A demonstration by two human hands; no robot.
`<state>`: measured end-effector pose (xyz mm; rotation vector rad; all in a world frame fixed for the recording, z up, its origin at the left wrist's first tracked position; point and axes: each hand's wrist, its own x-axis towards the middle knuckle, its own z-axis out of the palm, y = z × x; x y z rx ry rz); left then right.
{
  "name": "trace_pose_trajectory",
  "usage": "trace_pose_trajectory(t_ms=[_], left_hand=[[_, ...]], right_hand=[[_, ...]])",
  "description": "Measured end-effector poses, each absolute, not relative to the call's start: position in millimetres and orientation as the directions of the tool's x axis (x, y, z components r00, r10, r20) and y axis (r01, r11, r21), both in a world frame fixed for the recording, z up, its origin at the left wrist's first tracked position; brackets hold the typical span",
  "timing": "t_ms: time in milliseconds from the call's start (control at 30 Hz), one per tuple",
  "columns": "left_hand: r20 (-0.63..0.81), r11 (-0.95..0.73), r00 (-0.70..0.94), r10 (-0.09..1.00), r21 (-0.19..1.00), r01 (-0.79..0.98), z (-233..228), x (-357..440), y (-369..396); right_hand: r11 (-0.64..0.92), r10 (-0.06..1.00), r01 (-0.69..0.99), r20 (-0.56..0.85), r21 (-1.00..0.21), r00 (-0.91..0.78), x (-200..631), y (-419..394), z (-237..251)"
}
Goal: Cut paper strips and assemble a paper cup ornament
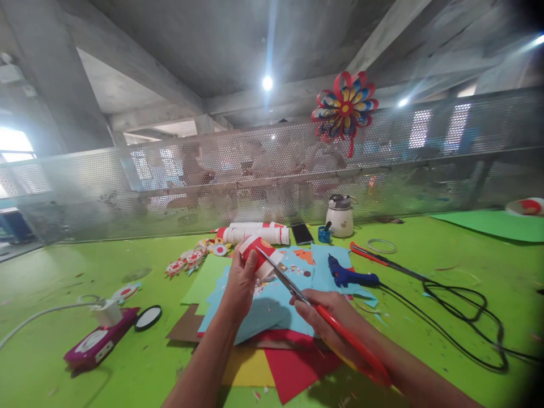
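Observation:
My left hand [241, 279] grips a red-and-white paper cup [259, 254], held on its side above the sheets. My right hand [329, 318] holds red-handled scissors [323, 314]; their blades reach up and left to the cup's side. Under both hands lies a pile of coloured paper sheets [272, 317]: light blue on top, with red, yellow, brown and green beneath. Small scraps of cut paper are scattered on the blue sheet.
On the green table [63, 294] a blue glue gun [348, 276] with a black cable [463, 317] lies right of the sheets. A stack of cups [255, 232], a phone [302, 233] and a white kettle [340, 216] stand behind. A purple power strip [100, 340] sits left. A paper flower [344, 107] hangs on the mesh fence.

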<state>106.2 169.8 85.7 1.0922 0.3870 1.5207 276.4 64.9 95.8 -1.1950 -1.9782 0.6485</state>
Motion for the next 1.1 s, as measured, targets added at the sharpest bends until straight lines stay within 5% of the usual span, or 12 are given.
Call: trace_pose_trajectory(t_ms=[700,1100], left_hand=[[0.427,-0.318,0.116,0.897,0.805,-0.501,81.1,111.4,165.6],[0.427,-0.299,0.088,0.900,0.750,-0.590,83.1,112.6,167.9]], right_hand=[[0.434,0.901,0.531,0.337,-0.728,-0.275,275.9,66.7,93.9],[0.422,0.907,0.533,0.332,-0.733,-0.260,276.1,65.5,94.8]])
